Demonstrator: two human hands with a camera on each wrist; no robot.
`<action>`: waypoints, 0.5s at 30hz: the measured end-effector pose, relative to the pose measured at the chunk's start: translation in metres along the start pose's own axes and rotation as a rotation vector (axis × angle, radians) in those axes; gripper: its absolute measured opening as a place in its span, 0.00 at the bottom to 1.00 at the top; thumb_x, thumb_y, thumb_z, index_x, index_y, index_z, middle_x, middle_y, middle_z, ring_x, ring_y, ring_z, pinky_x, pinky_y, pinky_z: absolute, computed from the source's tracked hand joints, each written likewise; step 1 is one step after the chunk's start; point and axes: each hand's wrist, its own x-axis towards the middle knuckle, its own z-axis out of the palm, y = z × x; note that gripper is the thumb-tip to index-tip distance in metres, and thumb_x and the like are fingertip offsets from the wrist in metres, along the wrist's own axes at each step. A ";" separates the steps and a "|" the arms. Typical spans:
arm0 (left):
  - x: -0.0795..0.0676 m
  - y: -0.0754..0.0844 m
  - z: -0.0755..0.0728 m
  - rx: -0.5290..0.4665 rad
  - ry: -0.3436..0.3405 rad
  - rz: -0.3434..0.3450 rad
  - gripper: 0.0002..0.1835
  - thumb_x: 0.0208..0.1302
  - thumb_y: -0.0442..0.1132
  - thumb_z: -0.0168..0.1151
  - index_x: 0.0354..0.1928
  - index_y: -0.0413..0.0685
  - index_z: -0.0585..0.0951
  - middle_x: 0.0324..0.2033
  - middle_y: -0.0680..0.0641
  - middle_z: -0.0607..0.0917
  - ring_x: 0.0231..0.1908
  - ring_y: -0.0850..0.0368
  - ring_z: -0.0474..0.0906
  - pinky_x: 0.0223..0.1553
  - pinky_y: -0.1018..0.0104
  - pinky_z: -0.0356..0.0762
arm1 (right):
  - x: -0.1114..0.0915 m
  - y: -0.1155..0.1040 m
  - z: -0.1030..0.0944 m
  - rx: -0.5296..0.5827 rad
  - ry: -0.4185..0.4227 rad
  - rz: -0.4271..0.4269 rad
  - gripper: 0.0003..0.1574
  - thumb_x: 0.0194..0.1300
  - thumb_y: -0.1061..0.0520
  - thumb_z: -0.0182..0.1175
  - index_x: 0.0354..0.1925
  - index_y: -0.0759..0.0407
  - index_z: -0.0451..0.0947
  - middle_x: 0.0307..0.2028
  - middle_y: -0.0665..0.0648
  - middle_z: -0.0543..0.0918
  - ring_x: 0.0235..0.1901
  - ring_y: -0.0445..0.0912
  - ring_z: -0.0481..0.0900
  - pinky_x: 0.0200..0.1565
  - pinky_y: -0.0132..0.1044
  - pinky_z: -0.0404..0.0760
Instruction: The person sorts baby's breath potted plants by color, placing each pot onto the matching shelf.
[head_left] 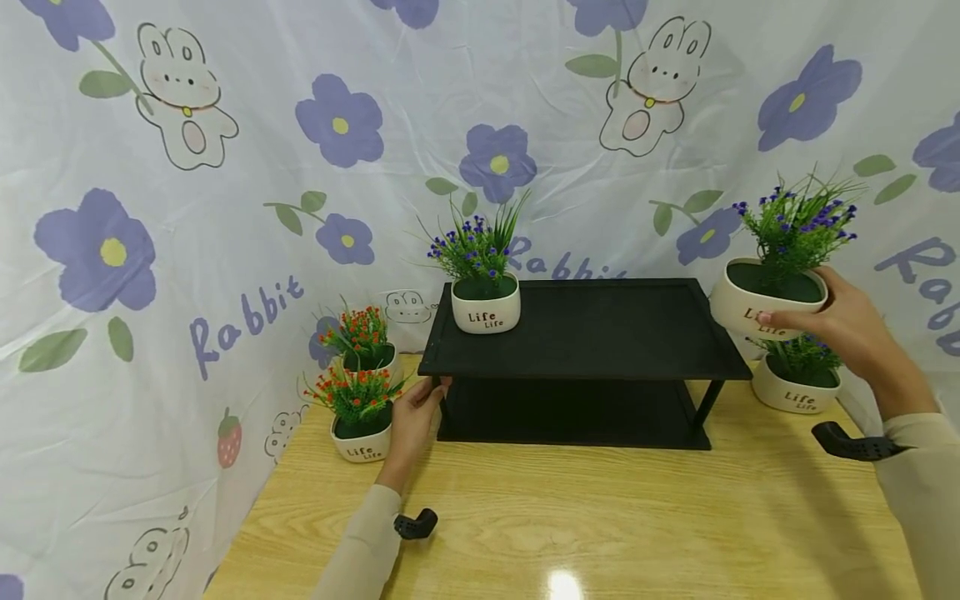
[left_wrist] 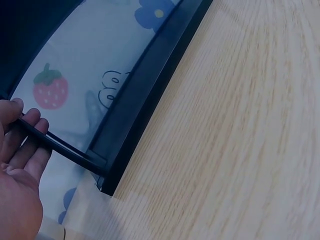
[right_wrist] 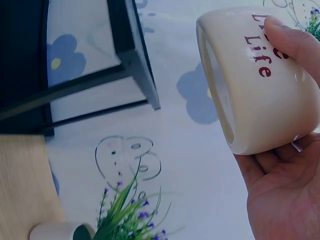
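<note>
My right hand [head_left: 855, 333] holds a white "Life" flowerpot [head_left: 772, 293] with purple-flowered grass, raised off the table beside the right end of a black two-tier shelf [head_left: 600, 333]. In the right wrist view, the thumb lies on the lettered front of the pot [right_wrist: 260, 85] and the fingers are underneath and behind it. My left hand [head_left: 412, 417] grips the shelf's front left post; the left wrist view shows thumb and fingers about this thin black post [left_wrist: 70, 151]. Another purple-flowered pot [head_left: 486, 305] stands on the top tier's left end.
Two orange-flowered pots stand left of the shelf, the front one [head_left: 363, 437] near my left wrist. A further purple-flowered pot [head_left: 797, 387] sits on the wooden table [head_left: 525, 508] below the raised pot. A rabbit-and-flower cloth [head_left: 420, 83] hangs behind.
</note>
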 end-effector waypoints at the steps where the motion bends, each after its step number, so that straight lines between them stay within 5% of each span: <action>1: 0.000 0.000 0.000 -0.005 -0.001 0.001 0.22 0.78 0.43 0.65 0.70 0.48 0.81 0.65 0.40 0.85 0.66 0.44 0.82 0.70 0.50 0.79 | 0.001 -0.003 0.000 0.001 -0.006 -0.003 0.75 0.73 0.34 0.65 0.85 0.54 0.20 0.73 0.89 0.58 0.68 0.85 0.61 0.59 0.86 0.63; 8: 0.001 0.003 0.003 -0.015 0.013 -0.011 0.23 0.78 0.39 0.66 0.71 0.45 0.81 0.65 0.34 0.84 0.66 0.40 0.82 0.70 0.48 0.79 | 0.009 -0.019 0.006 0.033 -0.040 -0.035 0.75 0.72 0.35 0.67 0.86 0.52 0.21 0.84 0.76 0.35 0.71 0.83 0.59 0.62 0.86 0.61; 15: 0.001 0.003 0.005 -0.018 0.032 0.003 0.23 0.76 0.35 0.67 0.70 0.44 0.82 0.64 0.33 0.85 0.64 0.39 0.83 0.69 0.46 0.80 | 0.018 -0.039 0.013 0.017 -0.067 -0.058 0.76 0.70 0.32 0.67 0.86 0.52 0.23 0.85 0.71 0.33 0.74 0.82 0.56 0.64 0.86 0.61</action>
